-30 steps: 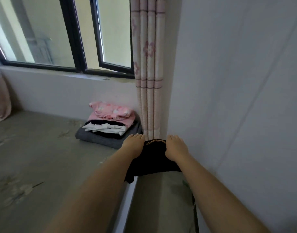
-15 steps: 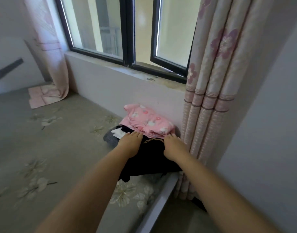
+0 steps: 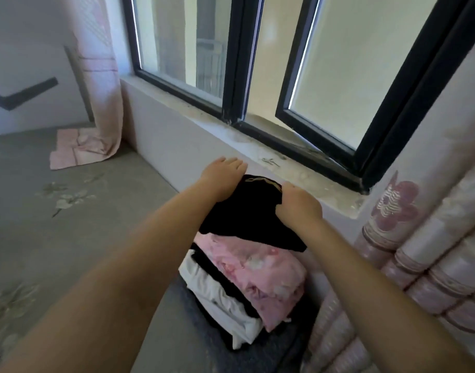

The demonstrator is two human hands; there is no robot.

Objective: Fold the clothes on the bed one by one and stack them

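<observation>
**Desk:** The hands first. What are they doing?

**Photographer:** The right hand (image 3: 298, 204) has its fingers curled round the near right edge of the folded black garment (image 3: 247, 215), clamped on the cloth. The left hand (image 3: 221, 175) lies over the far left edge with its fingers stretched nearly straight; whether a thumb is tucked beneath, I cannot tell. Between them the garment is carried flat, just above the stack (image 3: 241, 286).

**Desk:** And the stack?

**Photographer:** Pink floral piece (image 3: 260, 275) on top, white (image 3: 217, 297) and dark layers under it, a grey item (image 3: 258, 354) at the bottom. It sits on the bed (image 3: 69, 238) against the wall below the window sill (image 3: 284, 162), beside the striped curtain (image 3: 419, 265).

**Desk:** How would this step be done well?

**Photographer:** My reading: lower it level, so the fold holds. The near edge already sags toward the pink piece; let that edge land first and the far side may roll under. Better to square the black garment's edges with the pink one, set it down all at once, then slide both hands out sideways without dragging the fabric. The pile looks soft and uneven, higher on the pink side, so a light press on top afterward should settle it.
</observation>
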